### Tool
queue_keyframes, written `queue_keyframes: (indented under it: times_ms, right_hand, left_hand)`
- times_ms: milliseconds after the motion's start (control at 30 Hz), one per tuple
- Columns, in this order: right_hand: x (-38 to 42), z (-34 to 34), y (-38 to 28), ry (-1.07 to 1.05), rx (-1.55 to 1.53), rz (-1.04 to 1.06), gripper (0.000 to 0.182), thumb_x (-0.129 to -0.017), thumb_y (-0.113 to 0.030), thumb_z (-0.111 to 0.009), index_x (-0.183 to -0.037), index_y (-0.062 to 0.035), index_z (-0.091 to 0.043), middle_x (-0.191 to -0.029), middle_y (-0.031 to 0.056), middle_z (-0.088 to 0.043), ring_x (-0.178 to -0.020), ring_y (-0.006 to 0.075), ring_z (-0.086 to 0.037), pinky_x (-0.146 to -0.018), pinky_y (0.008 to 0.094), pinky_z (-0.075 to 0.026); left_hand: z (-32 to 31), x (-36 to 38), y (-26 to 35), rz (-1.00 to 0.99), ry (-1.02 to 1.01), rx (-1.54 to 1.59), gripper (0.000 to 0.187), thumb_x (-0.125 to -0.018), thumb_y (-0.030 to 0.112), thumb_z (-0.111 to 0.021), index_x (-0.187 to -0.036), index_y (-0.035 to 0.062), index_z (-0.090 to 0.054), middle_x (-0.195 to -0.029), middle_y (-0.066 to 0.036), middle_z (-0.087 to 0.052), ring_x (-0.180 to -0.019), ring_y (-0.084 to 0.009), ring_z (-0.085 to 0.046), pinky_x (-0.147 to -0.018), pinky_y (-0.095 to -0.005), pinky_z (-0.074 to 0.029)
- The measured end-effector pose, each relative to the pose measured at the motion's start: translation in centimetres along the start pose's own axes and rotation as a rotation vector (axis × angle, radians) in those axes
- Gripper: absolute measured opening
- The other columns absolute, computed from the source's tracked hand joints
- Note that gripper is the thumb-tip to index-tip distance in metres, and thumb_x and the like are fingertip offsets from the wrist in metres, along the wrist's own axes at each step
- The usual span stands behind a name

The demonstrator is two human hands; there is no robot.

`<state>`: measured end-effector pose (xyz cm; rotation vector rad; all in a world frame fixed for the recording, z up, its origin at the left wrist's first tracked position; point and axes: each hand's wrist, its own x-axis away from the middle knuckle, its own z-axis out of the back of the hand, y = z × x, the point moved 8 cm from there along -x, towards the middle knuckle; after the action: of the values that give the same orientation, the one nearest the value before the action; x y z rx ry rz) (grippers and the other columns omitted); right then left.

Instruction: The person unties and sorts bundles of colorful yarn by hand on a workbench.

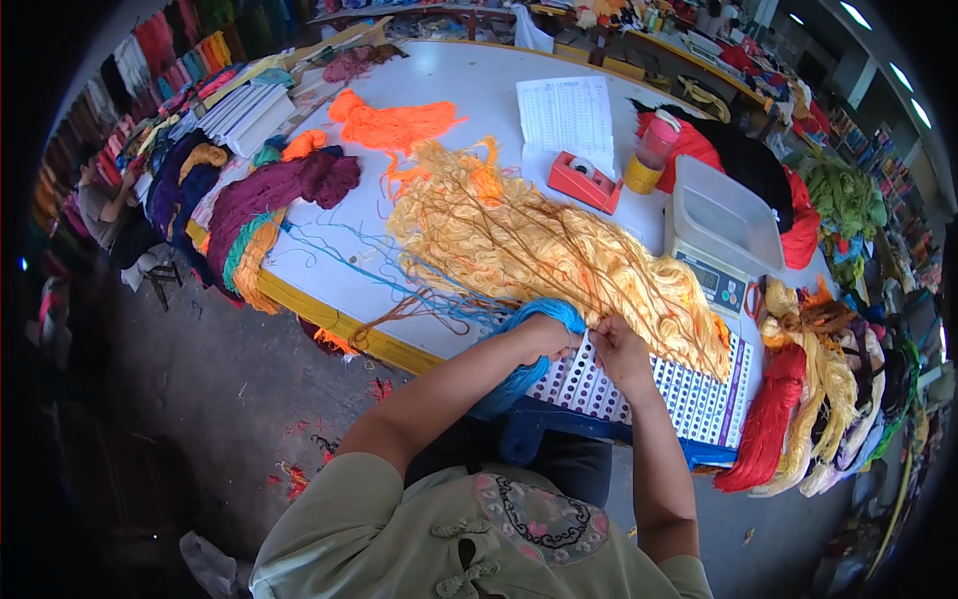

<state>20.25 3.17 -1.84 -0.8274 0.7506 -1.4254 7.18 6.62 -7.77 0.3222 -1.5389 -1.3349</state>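
Note:
A blue yarn skein [534, 319] hangs over my left wrist, its loose strands trailing left over the table. Beside it, my left hand [561, 339] is closed at the upper end of a white perforated card strip [582, 377]. My right hand [621, 349] is pinched just right of that strip's end; what its fingertips hold is too small to make out. More perforated strips [689, 399] lie in rows under and right of my hands. Directly beyond them spreads a big heap of pale yellow yarn [559, 240] with brown and orange strands over it.
Orange yarn [394, 120], a printed sheet [567, 120], a red tape dispenser [586, 183], a jar [651, 155] and a scale [714, 283] under a clear plastic tub [728, 215] stand beyond. Skeins hang over both table ends, including purple [269, 200] and red [768, 419]. A person [105, 210] sits far left.

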Motion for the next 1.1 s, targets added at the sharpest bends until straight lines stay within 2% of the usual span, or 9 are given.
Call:
queue_keyframes:
  times_ms: [100,167,267,500,700,800,900,967,1100]
  right_hand:
    - [0.2,-0.2,0.6,-0.007,0.034,0.004,0.01,-0.089,-0.01,-0.061,-0.086,-0.0032,-0.054,-0.062,0.0098,-0.061,-0.053,0.0162,-0.062,-0.054,0.032,-0.047]
    - [0.5,0.0,0.9,0.017,-0.011,0.0,0.009,-0.09,-0.01,-0.061,-0.088,-0.0032,-0.055,-0.064,0.01,-0.062,-0.056,0.0164,-0.062,-0.055,0.0316,-0.047]
    - [0.9,0.7,1.9,0.032,-0.12,-0.038,0.008,-0.09,-0.01,-0.06,-0.093,-0.0029,-0.057,-0.067,0.01,-0.064,-0.06,0.0162,-0.062,-0.058,0.0305,-0.047]
    - [1.4,0.2,2.0,0.003,-0.108,-0.034,0.009,-0.091,-0.005,-0.057,-0.098,-0.0003,-0.058,-0.072,0.0066,-0.065,-0.061,0.0111,-0.059,-0.057,0.0254,-0.046]
    - [0.5,0.6,-0.1,-0.096,-0.543,-0.136,0.02,-0.091,-0.006,-0.06,-0.11,-0.001,-0.055,-0.076,0.0033,-0.062,-0.064,0.0087,-0.057,-0.057,0.0237,-0.044]
    - [-0.5,0.0,0.7,-0.161,-0.509,-0.086,0.023,-0.092,-0.009,-0.061,-0.113,-0.0018,-0.054,-0.079,0.002,-0.06,-0.065,0.0073,-0.055,-0.056,0.0222,-0.043]
    - [-0.7,-0.6,3.7,-0.165,-0.404,-0.198,0.016,-0.093,-0.016,-0.062,-0.102,-0.0025,-0.06,-0.075,0.0021,-0.061,-0.064,0.0069,-0.056,-0.056,0.0217,-0.045]
    - [-0.4,-0.3,3.4,-0.169,-0.357,-0.24,0.011,-0.096,-0.012,-0.058,-0.095,-0.0016,-0.06,-0.077,0.0021,-0.059,-0.066,0.0064,-0.053,-0.057,0.0204,-0.044]
    - [-0.5,-0.4,3.6,-0.159,-0.3,-0.191,0.012,-0.094,-0.014,-0.06,-0.094,-0.0023,-0.061,-0.073,0.0017,-0.059,-0.063,0.0068,-0.054,-0.057,0.0211,-0.044]
  left_hand:
    - [0.0,1.3,1.2,-0.018,0.015,-0.264,0.031,-0.089,0.029,-0.059,-0.071,0.0048,-0.066,-0.062,-0.004,-0.062,-0.052,-0.016,-0.053,-0.051,-0.0339,-0.042]
    - [0.0,0.0,1.5,-0.364,-0.01,-0.442,0.027,-0.089,0.025,-0.057,-0.075,0.0038,-0.066,-0.063,-0.005,-0.062,-0.051,-0.0142,-0.053,-0.05,-0.0321,-0.042]
    - [2.7,2.5,2.1,-0.37,0.184,-0.031,0.018,-0.089,0.018,-0.06,-0.091,0.0011,-0.065,-0.078,-0.008,-0.068,-0.049,-0.0096,-0.049,-0.046,-0.025,-0.04]
    - [-0.8,4.9,2.3,-0.047,-0.275,0.754,0.018,-0.086,0.012,-0.06,-0.101,0.0011,-0.063,-0.092,-0.009,-0.064,-0.053,-0.0083,-0.044,-0.043,-0.0209,-0.031]
    - [-2.3,4.0,3.5,-0.074,-0.185,-0.024,0.018,-0.087,0.017,-0.06,-0.098,0.0038,-0.065,-0.086,-0.005,-0.064,-0.051,-0.0101,-0.045,-0.044,-0.0225,-0.035]
    - [-1.5,2.7,3.7,-0.395,-0.076,-0.474,0.019,-0.087,0.022,-0.062,-0.095,0.0051,-0.065,-0.084,-0.003,-0.065,-0.048,-0.0108,-0.045,-0.044,-0.0227,-0.035]
    - [3.9,1.5,-0.8,-0.099,0.035,0.042,0.02,-0.088,0.026,-0.063,-0.09,0.0059,-0.063,-0.079,-0.003,-0.062,-0.044,-0.0099,-0.041,-0.042,-0.0225,-0.034]
    - [7.8,5.5,1.1,0.015,-0.17,0.558,0.019,-0.089,0.026,-0.061,-0.085,0.0076,-0.058,-0.072,-0.002,-0.056,-0.047,-0.0079,-0.041,-0.041,-0.0217,-0.033]
    - [19.5,9.9,2.7,-0.33,-0.144,1.18,0.014,-0.091,0.019,-0.055,-0.082,0.0081,-0.056,-0.068,-0.001,-0.05,-0.049,-0.005,-0.039,-0.039,-0.0201,-0.028]
